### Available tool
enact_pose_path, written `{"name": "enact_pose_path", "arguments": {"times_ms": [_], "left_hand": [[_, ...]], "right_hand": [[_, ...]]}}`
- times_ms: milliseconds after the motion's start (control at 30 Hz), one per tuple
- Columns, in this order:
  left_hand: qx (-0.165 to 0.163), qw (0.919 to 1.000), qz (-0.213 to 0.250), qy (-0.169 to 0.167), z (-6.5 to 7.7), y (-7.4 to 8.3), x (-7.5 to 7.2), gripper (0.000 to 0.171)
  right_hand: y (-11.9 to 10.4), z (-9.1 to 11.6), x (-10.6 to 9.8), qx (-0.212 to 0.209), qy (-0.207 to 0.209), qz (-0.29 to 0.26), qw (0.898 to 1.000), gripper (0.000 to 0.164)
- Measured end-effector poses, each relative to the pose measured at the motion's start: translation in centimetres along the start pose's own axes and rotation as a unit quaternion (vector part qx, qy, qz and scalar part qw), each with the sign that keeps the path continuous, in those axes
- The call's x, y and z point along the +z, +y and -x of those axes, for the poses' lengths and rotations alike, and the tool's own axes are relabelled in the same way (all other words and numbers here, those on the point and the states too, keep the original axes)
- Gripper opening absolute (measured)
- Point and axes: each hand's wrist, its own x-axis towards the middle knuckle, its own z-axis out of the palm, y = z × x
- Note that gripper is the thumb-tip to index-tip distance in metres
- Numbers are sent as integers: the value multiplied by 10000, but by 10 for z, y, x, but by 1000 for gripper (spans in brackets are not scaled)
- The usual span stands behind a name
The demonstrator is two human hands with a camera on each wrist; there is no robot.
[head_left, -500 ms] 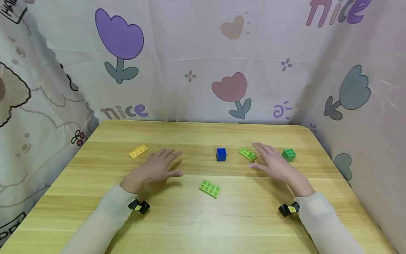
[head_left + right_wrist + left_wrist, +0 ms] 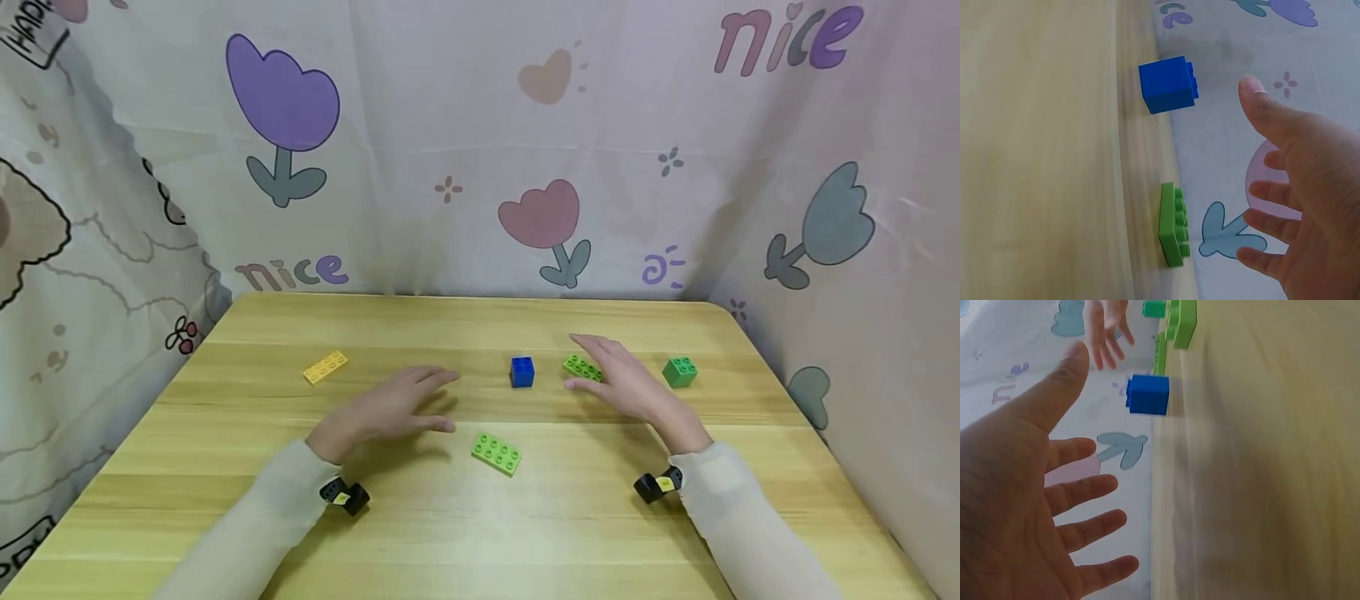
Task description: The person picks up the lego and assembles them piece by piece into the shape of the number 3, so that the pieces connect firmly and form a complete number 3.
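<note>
My left hand [image 2: 393, 406] hovers over the table, left of the blue brick [image 2: 522, 372], fingers extended and thumb apart, holding nothing. Over on the other side, my right hand [image 2: 626, 379] is held above the table with its fingers spread and partly covers a flat lime-green brick [image 2: 582, 367]. A second flat lime-green brick [image 2: 497, 454] lies nearer to me, between the two hands. In the right wrist view the blue brick [image 2: 1167, 85] and a lime-green brick [image 2: 1173, 226] stand apart from the open fingers. The left wrist view shows the blue brick [image 2: 1149, 395] beyond the left thumb.
A flat yellow brick [image 2: 326, 367] lies at the back left of the wooden table [image 2: 480, 533]. A darker green brick [image 2: 679, 372] sits at the right, beyond the right hand. Printed cloth [image 2: 420, 100] hangs behind the table and at both sides.
My left hand has moved right, toward the middle of the table. The right hand has shifted left, coming over the rear lime-green brick. The bricks keep their places.
</note>
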Motion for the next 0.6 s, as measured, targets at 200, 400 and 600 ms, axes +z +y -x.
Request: {"name": "enact_pose_path", "arguments": {"times_ms": [200, 400, 600], "left_hand": [[73, 9998, 79, -196, -9, 14, 4, 80], [210, 9990, 90, -372, -19, 20, 4, 77], [424, 9972, 330, -512, -24, 27, 13, 75]], "right_hand": [[-1, -12, 6, -160, 25, -303, 9994, 85], [-5, -25, 7, -321, -9, -474, 9984, 82], [-9, -32, 16, -348, -73, -809, 9961, 75]]}}
